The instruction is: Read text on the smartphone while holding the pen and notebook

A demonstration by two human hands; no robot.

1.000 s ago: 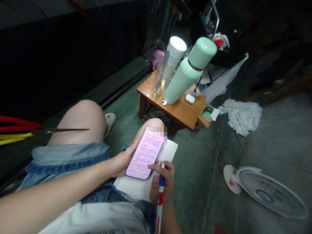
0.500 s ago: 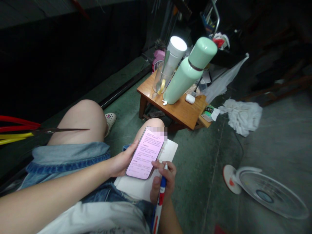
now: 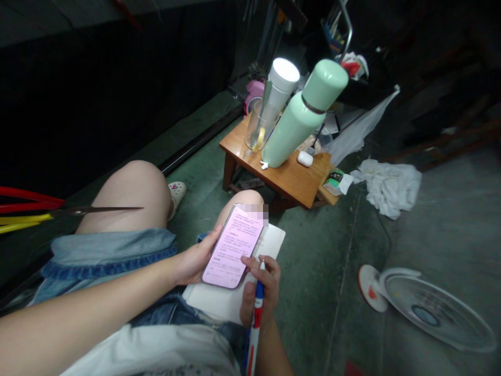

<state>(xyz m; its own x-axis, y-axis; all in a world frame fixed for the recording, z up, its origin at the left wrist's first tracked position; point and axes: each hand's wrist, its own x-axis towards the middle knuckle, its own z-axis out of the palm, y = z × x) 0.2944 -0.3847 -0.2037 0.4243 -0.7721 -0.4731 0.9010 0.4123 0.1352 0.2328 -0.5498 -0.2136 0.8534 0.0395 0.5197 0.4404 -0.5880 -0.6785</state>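
A smartphone (image 3: 230, 248) with a lit pinkish screen full of text rests in my left hand (image 3: 199, 256), whose fingers go behind its left edge. My right hand (image 3: 266, 287) is closed around a pen (image 3: 257, 313) with blue, red and white parts, its tip pointing up. One fingertip of that hand lies on the lower right of the screen. Under the phone, a white notebook or sheaf of paper (image 3: 219, 300) lies on my lap, partly covered. Scissors (image 3: 78, 210) with red and yellow handles show at the left, their blades over my thigh.
A small wooden table (image 3: 282, 180) ahead bears a green thermos bottle (image 3: 295, 128), a white-lidded container (image 3: 284, 78), a clear cup (image 3: 254, 128) and a white earbud case (image 3: 305, 159). Right of it are crumpled white cloth (image 3: 391, 185) and a floor fan (image 3: 434, 313).
My right hand and the pen have shifted slightly up and left, the fingertip moving a little further onto the phone screen. My left hand holds the phone as before.
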